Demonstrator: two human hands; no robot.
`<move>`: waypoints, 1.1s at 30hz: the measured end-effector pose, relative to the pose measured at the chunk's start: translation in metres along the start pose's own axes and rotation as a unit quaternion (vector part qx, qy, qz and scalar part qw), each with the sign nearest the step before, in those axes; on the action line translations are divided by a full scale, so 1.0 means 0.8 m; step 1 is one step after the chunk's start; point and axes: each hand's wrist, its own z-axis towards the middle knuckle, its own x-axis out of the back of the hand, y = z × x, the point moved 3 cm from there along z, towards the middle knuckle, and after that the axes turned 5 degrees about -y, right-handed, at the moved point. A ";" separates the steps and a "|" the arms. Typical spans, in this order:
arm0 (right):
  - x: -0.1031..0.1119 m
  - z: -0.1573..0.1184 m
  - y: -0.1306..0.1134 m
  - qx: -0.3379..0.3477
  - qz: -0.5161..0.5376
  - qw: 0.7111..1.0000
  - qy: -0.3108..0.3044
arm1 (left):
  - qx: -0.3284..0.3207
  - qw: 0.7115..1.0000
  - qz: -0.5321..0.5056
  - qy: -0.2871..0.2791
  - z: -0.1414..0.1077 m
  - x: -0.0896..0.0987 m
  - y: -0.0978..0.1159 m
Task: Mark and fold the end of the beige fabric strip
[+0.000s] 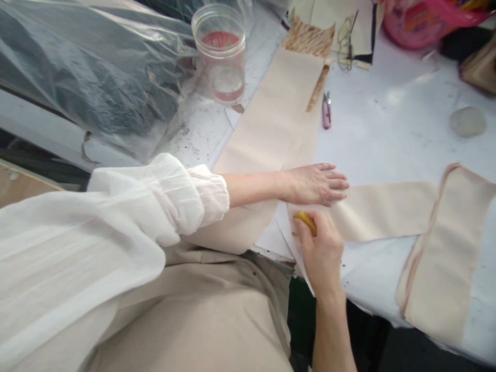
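Observation:
My left hand (315, 184) lies flat with its fingers stretched out, pressing on a beige strip of material (387, 209). Just below it, my right hand (323, 250) is closed around a small yellow-brown piece (306, 222), whose exact kind I cannot make out. That piece is at the strip's left end, where small brown specks show. Under my left forearm spreads a larger beige panel (279, 113), with a brown, streaked patch (310, 37) at its far end. The strip's right end meets a stack of folded beige pieces (445, 258).
Pink-handled thread snips (327, 111) lie beyond my left hand on the white tabletop (372, 134). A clear plastic jar (225, 67) stands at the back left beside plastic sheeting (116, 62). Eyeglasses (346, 44), a pink basket (418, 23) and a round translucent disc (468, 122) are farther off.

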 end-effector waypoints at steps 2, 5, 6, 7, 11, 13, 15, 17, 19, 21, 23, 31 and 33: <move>-0.010 -0.008 -0.001 -0.008 -0.010 0.999 -0.034 | -0.004 1.000 0.002 0.002 0.000 -0.001 0.000; -0.006 -0.040 -0.004 -0.038 0.005 0.997 -0.068 | -0.002 1.000 0.008 -0.018 0.000 -0.001 0.000; 0.000 -0.050 -0.005 -0.050 0.018 0.995 -0.079 | 0.001 1.000 0.007 -0.026 0.000 0.000 0.000; 0.006 -0.057 -0.006 -0.063 0.031 0.994 -0.084 | 0.003 0.999 0.005 -0.033 0.000 0.000 0.001; 0.029 -0.050 -0.005 -0.087 0.031 0.995 0.020 | 0.003 0.999 0.006 -0.041 0.001 -0.002 0.001; 0.024 -0.033 -0.004 -0.058 0.012 0.997 0.049 | 0.005 0.999 0.009 -0.043 0.001 -0.003 0.000; 0.008 -0.023 -0.004 -0.030 -0.006 0.999 0.019 | 0.006 0.999 0.008 -0.041 0.001 -0.004 -0.001; -0.005 -0.028 -0.006 -0.024 -0.026 0.999 -0.014 | 0.005 0.999 0.005 -0.033 0.001 -0.002 -0.001; -0.007 -0.047 -0.008 -0.039 -0.027 0.998 -0.038 | 0.008 0.999 0.000 -0.031 0.001 -0.001 -0.001; 0.001 -0.067 -0.011 -0.063 -0.001 0.996 -0.070 | 0.011 0.999 -0.005 -0.039 0.001 -0.001 0.000; 0.014 -0.077 -0.012 -0.091 0.020 0.994 -0.062 | 0.011 0.999 -0.008 -0.039 0.001 -0.002 0.000; -0.003 -0.028 -0.010 -0.029 -0.034 0.999 -0.001 | 0.003 1.000 -0.006 -0.014 0.001 -0.006 -0.001; -0.010 -0.036 -0.012 -0.035 -0.050 0.998 -0.027 | 0.004 1.000 -0.008 -0.016 0.001 -0.005 -0.001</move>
